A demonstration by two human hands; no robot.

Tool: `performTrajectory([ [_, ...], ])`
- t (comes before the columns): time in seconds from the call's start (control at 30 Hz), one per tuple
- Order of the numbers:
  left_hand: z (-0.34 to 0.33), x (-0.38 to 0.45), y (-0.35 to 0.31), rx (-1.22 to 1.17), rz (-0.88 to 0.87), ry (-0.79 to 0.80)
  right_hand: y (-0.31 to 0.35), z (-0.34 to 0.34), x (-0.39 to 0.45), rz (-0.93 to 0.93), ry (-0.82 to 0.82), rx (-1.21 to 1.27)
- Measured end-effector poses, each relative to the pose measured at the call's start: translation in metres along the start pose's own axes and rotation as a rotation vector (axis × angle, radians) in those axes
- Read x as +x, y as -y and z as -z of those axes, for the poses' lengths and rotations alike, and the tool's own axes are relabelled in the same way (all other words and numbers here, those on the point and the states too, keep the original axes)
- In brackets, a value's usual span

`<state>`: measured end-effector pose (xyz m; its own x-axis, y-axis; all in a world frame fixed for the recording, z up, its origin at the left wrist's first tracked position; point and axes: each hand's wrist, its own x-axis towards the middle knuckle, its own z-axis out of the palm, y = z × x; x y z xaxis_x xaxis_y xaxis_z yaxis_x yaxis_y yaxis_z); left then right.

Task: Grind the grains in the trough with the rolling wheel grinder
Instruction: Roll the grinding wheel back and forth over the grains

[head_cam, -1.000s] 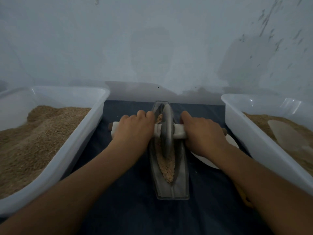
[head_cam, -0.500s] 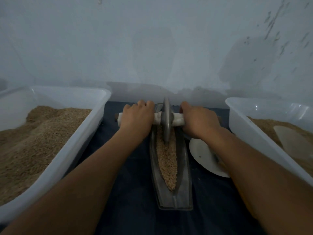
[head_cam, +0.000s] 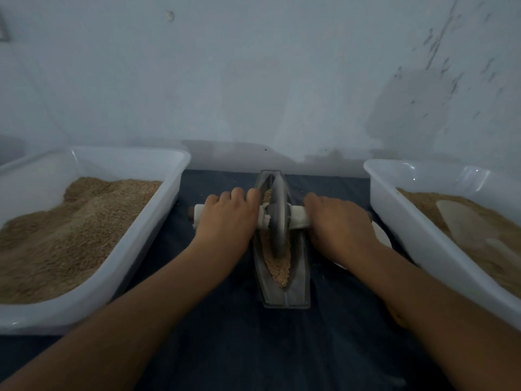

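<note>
A narrow boat-shaped metal trough (head_cam: 298,289) lies lengthwise on the dark cloth between my arms. Brown grains (head_cam: 279,268) fill its channel. The grey metal grinding wheel (head_cam: 278,218) stands upright in the trough, near its middle. A white-wrapped axle handle (head_cam: 299,218) runs through the wheel. My left hand (head_cam: 228,218) grips the handle's left side, fingers curled over it. My right hand (head_cam: 337,224) grips the right side the same way.
A white plastic tub (head_cam: 158,221) of brown grain stands at the left. Another white tub (head_cam: 400,221) at the right holds finer grain and a pale scoop (head_cam: 468,224). A white plate (head_cam: 382,235) peeks out under my right wrist. A pale wall rises right behind.
The wheel rolled to the trough's far end, then came back toward me to about the middle. Both hands stayed gripping the handle throughout.
</note>
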<state>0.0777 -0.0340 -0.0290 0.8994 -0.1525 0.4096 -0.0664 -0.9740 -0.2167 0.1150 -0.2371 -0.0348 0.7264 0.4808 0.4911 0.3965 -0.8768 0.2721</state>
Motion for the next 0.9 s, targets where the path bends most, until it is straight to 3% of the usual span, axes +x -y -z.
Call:
performTrajectory([
  [0.27, 0.033, -0.014, 0.01, -0.074, -0.085, -0.001, -0.008, 0.031, -0.02, 0.038, 0.203, 0.117],
  [0.47, 0.016, -0.013, 0.017, 0.011, -0.001, 0.002, -0.005, 0.022, -0.014, -0.024, 0.249, 0.223],
  [0.7, -0.018, 0.02, 0.024, -0.005, 0.112, 0.062, -0.006, -0.008, 0.036, -0.063, 0.203, 0.127],
  [0.9, -0.028, 0.059, 0.024, 0.029, 0.131, 0.023, -0.022, -0.029, 0.076, -0.112, 0.351, 0.202],
])
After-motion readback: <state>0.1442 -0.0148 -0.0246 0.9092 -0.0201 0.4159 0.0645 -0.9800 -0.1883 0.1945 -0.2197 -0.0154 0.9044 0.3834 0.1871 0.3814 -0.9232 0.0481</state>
